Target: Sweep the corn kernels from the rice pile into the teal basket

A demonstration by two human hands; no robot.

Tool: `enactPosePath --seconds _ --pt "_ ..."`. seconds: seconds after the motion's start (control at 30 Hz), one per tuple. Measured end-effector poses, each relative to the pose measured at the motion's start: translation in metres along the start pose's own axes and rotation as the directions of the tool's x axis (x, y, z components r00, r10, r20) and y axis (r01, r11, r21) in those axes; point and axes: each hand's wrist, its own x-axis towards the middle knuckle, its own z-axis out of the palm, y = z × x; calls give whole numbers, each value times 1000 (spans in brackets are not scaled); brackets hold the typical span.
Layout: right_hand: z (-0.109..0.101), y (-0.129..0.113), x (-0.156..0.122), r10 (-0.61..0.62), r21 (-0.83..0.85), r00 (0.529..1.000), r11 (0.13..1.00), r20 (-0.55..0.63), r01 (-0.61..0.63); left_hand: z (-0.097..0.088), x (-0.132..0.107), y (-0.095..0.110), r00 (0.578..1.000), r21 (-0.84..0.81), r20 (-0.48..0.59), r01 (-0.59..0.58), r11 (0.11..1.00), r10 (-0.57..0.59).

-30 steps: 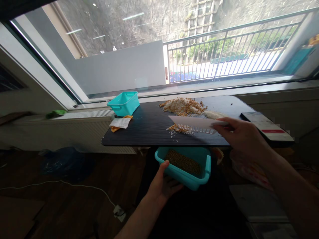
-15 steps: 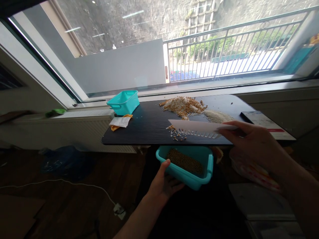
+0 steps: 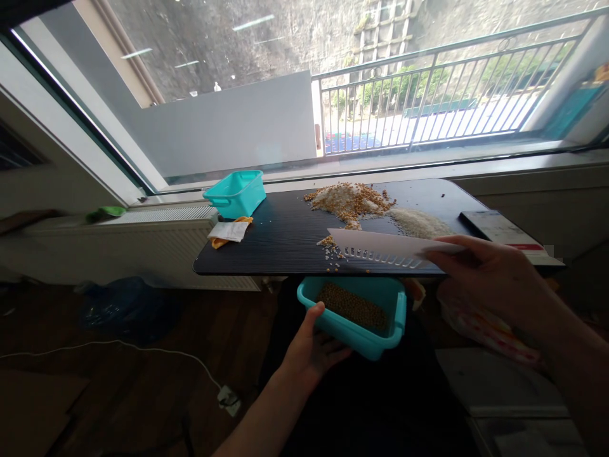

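Observation:
My left hand (image 3: pixel 314 346) grips a turquoise plastic bin (image 3: pixel 349 339) from its near left side, thumb over the rim. Brown soybean-like grains (image 3: pixel 352 304) cover the bin's bottom, just below the table's front edge. In my right hand (image 3: pixel 476 257) is a flat white strip with a row of slots (image 3: pixel 380 241), held by its right end over the tabletop. A small scatter of white and golden grains (image 3: pixel 330 251) lies by the strip's left tip. Behind it stands a mixed heap of golden beans and white grains (image 3: pixel 349 200). A pile of white rice-like grains (image 3: pixel 419 222) lies to its right.
The dark table (image 3: pixel 276 254) stands against the window. A second turquoise bin (image 3: pixel 238 193) is at its back left, with a folded white-and-orange cloth or packet (image 3: pixel 229 232) before it. A flat boxed item (image 3: pixel 509 235) lies at the right. A power strip (image 3: pixel 229 400) is on the floor.
The slotted strip has shifted slightly to the right, and the loose grains under it sit a little differently, some nearer the table edge. My left hand and the bin have barely moved.

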Motion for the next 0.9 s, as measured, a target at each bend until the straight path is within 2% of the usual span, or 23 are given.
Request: enactPosePath --seconds 0.2,0.37,0.47,0.6,0.73,0.9 --pt "8 -6 5 -41 -42 998 998 51 43 2 -2 0 1000 19 -19 -11 1000 11" --pt "0 -13 3 -23 -37 999 999 26 24 1 -3 0 1000 19 -8 -23 1000 23" --pt "-9 -12 -3 4 -98 1000 995 -15 -5 1 -3 1 999 17 -2 -34 999 34" --pt "-17 -13 -20 108 -160 992 980 -61 -116 1 -2 1 1000 8 -2 -26 1000 26" --pt "-14 -20 -31 136 -39 991 990 -10 -137 0 -1 0 1000 11 0 -31 999 31" --pt "3 -17 -18 118 28 993 993 12 -118 -2 -2 0 999 11 3 -32 999 32"
